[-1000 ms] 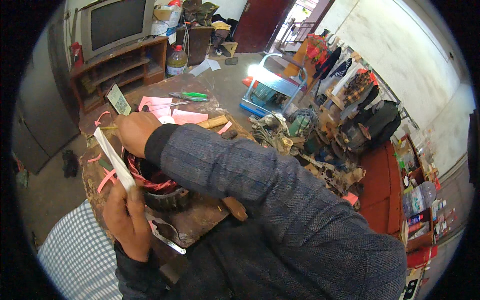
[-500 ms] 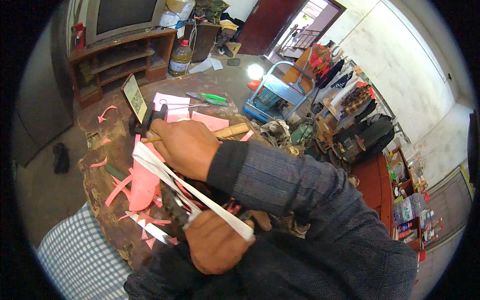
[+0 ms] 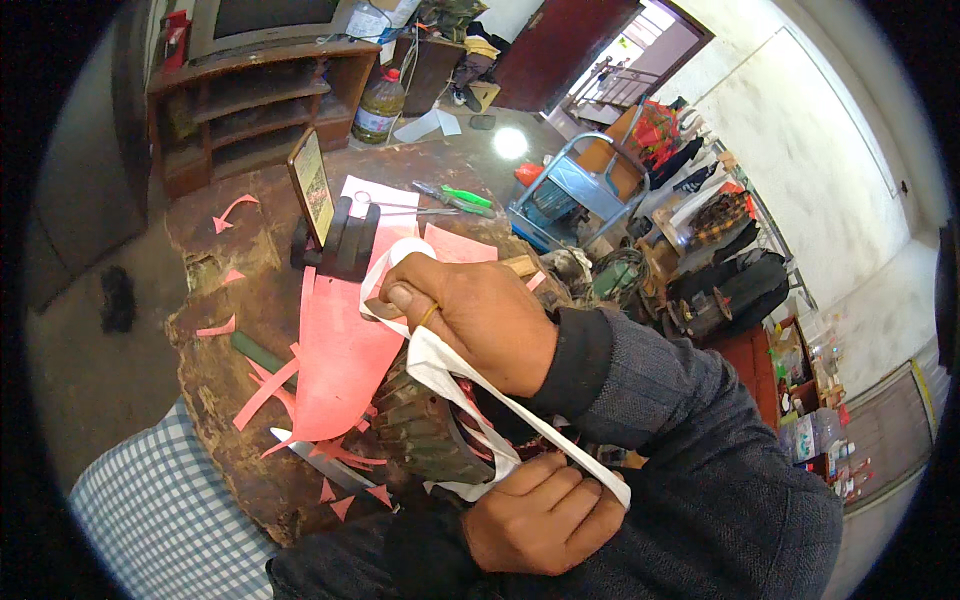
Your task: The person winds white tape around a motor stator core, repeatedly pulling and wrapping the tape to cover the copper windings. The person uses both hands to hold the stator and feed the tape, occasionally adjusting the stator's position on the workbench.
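Observation:
A ribbed metal motor stator [image 3: 425, 420] with reddish windings inside lies tilted on the near part of the table. White cloth tape [image 3: 515, 405] loops from its opening and stretches between my two hands. My right hand [image 3: 480, 320] is closed over the tape above the stator, with a yellowish band at its fingers. My left hand [image 3: 545, 515] is closed round the lower end of the loop, next to the stator's near side. Pink insulating sheet [image 3: 345, 370] lies beside the stator, partly under the phone holder. The stator's inside is mostly hidden by tape and hands.
A black holder with an upright phone-like panel [image 3: 312, 190] stands beyond the pink sheet. Scissors [image 3: 400, 208] and green-handled pliers [image 3: 465, 198] lie further back. Pink scraps and a white-bladed knife [image 3: 310, 458] lie at left. A checked cloth [image 3: 165, 500] borders the table.
My right hand has moved back from the holder to above the stator, turning its thumb into view. My left hand has shifted right with the tape. The whole view has shifted slightly.

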Demonstrator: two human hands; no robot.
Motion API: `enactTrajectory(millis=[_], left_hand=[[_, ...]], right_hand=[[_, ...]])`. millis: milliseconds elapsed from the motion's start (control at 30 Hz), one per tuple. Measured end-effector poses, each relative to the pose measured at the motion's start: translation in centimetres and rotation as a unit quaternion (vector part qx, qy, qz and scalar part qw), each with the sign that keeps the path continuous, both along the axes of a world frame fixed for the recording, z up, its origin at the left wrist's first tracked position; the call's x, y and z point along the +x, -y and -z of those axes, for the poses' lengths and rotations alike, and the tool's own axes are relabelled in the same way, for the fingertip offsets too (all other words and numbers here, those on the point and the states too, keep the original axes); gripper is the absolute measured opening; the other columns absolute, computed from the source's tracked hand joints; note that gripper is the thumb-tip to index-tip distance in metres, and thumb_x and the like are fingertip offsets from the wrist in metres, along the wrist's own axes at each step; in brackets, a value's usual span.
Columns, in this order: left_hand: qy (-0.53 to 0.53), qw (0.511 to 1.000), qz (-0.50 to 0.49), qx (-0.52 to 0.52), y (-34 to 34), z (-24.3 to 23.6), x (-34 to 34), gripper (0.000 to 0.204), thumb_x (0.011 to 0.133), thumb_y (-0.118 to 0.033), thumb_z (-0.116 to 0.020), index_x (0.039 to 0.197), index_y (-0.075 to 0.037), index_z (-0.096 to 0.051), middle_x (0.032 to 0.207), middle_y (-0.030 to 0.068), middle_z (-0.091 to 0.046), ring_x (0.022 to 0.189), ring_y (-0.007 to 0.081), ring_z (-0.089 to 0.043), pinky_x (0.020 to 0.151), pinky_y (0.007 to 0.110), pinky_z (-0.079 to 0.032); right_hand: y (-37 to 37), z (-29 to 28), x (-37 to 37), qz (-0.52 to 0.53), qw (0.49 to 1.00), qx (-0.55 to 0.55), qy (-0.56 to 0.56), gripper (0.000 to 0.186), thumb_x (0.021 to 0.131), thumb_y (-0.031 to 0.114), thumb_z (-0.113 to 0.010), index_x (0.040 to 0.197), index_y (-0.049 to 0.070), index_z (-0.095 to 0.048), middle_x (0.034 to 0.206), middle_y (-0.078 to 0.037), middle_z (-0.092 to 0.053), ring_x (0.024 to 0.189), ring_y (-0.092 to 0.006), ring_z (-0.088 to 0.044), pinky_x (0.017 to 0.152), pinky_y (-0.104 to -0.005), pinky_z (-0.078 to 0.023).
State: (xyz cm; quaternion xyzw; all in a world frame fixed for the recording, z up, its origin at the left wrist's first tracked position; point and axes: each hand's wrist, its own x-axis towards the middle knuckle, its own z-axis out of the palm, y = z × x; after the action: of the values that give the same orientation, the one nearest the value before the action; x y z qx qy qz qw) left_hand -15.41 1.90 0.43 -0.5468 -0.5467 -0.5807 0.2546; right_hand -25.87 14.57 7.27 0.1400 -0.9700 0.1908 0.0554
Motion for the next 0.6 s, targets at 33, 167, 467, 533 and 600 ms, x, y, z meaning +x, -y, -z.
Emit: enactTrajectory(millis=[33,167,467,533,600], left_hand=[[0.005,1.000,0.007,0.003,-0.02,-0.01,-0.03,0.014,0.090,-0.018,-0.070,0.101,-0.010,-0.074,0.094,0.0048,-0.074,0.089,0.0194,-0.073,0.093,0.037,-0.057],[0.005,0.998,0.010,0.057,-0.46,0.12,-0.25,0.012,0.087,-0.014,-0.072,0.098,-0.008,-0.075,0.083,0.0042,-0.074,0.074,0.0167,-0.071,0.068,0.031,-0.057],[0.007,0.999,0.024,0.024,-0.05,0.18,-0.21,0.015,0.091,-0.019,-0.067,0.101,-0.009,-0.072,0.086,0.0034,-0.069,0.082,0.0175,-0.070,0.091,0.037,-0.057],[0.008,0.999,0.021,0.023,0.10,0.12,-0.09,0.014,0.091,-0.019,-0.067,0.100,-0.009,-0.072,0.086,0.0032,-0.069,0.082,0.0173,-0.070,0.091,0.038,-0.057],[0.005,1.000,0.019,0.021,0.17,0.14,-0.05,0.014,0.091,-0.019,-0.067,0.099,-0.009,-0.072,0.086,0.0031,-0.069,0.082,0.0171,-0.070,0.092,0.038,-0.057]], right_hand=[[0.07,0.02,0.02,0.004,1.000,0.002,0.003,0.026,0.111,0.028,-0.050,0.109,0.008,-0.065,0.087,-0.016,-0.069,0.080,-0.0376,-0.070,0.073,-0.0441,-0.054],[0.16,0.03,0.12,0.028,0.999,0.001,0.022,0.029,0.111,0.032,-0.050,0.109,0.009,-0.067,0.080,-0.009,-0.067,0.074,-0.0271,-0.069,0.069,-0.0398,-0.053],[0.19,-0.06,0.00,0.020,0.999,-0.016,0.029,0.028,0.111,0.031,-0.050,0.114,0.010,-0.068,0.081,-0.010,-0.068,0.073,-0.0255,-0.068,0.069,-0.0375,-0.054],[0.18,-0.17,0.01,0.015,0.999,-0.011,0.030,0.029,0.112,0.031,-0.049,0.115,0.010,-0.069,0.082,-0.010,-0.068,0.074,-0.0254,-0.069,0.070,-0.0371,-0.054],[0.15,-0.28,-0.01,0.005,1.000,-0.011,0.027,0.030,0.112,0.032,-0.049,0.117,0.010,-0.069,0.083,-0.010,-0.069,0.075,-0.0252,-0.070,0.070,-0.0370,-0.054]])
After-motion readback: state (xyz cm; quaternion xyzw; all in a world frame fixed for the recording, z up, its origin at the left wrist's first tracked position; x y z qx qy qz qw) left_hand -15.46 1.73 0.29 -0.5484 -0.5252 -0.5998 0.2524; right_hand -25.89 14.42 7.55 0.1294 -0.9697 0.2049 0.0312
